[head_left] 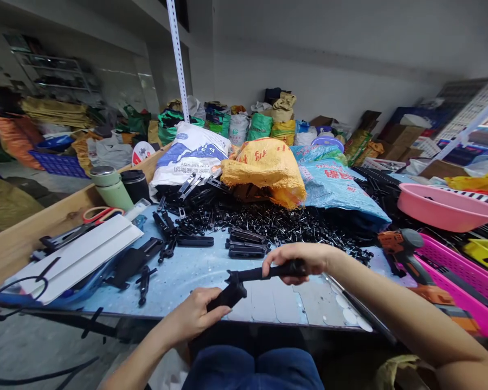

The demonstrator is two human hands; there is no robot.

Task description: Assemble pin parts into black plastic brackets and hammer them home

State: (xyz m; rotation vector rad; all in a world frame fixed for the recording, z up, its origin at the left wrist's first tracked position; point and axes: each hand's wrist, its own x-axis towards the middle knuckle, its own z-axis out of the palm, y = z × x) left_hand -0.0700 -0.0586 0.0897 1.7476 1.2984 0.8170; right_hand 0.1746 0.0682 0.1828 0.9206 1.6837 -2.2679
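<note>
My left hand [195,314] grips the lower end of a black plastic part [231,292] just above the near edge of the blue table [195,268]. My right hand [299,262] is closed around a long black plastic bar [264,272] that meets that part at a joint. Both hands hold the pieces together over the table's front. Behind them lie stacked black bars [246,244] and a large heap of small black plastic pieces [276,219].
An orange cordless drill [404,252] lies at the right beside a magenta basket [459,281] and a pink basin [445,206]. White, yellow and blue sacks [264,168] stand behind the heap. Scissors [101,214], a green flask [111,187] and white boards [81,254] are at left.
</note>
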